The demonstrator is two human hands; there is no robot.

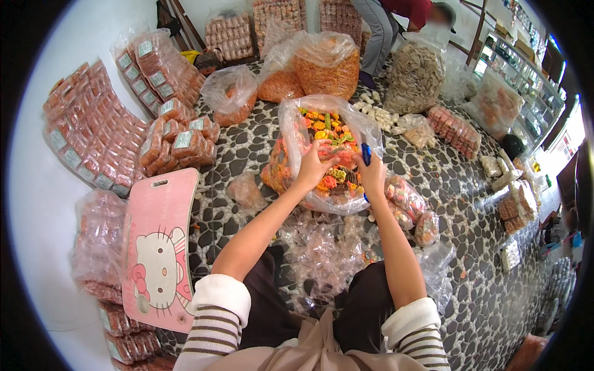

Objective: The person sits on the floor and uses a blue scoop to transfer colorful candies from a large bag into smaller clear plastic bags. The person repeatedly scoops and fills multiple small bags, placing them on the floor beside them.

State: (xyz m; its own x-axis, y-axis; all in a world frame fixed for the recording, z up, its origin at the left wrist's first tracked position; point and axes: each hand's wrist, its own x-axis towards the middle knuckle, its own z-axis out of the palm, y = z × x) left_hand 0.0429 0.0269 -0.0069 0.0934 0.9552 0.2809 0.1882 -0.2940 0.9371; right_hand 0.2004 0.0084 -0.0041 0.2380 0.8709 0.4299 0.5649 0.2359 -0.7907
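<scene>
A large clear plastic bag (291, 123) stands open before me, filled with orange, yellow, green and dark snack pieces (328, 127). Over its mouth, my left hand (315, 166) and my right hand (371, 174) face each other with bent fingers. Between them they seem to hold a small clear plastic bag (344, 158) with pinkish-orange contents, partly hidden by the fingers. A blue object (366, 154) shows beside my right fingers; its kind is unclear. Loose clear plastic bags (322, 247) lie in front of my knees. Packets of colourful snacks (405, 198) rest right of the big bag.
A pink folding tabletop with a cartoon cat (162, 210) leans at my left. Stacked snack packets (93, 123) line the left wall. Large sacks of orange snacks (328, 65) and pale chips (416, 74) stand behind. Another person (396, 25) bends at the back, near a glass cabinet (523, 80).
</scene>
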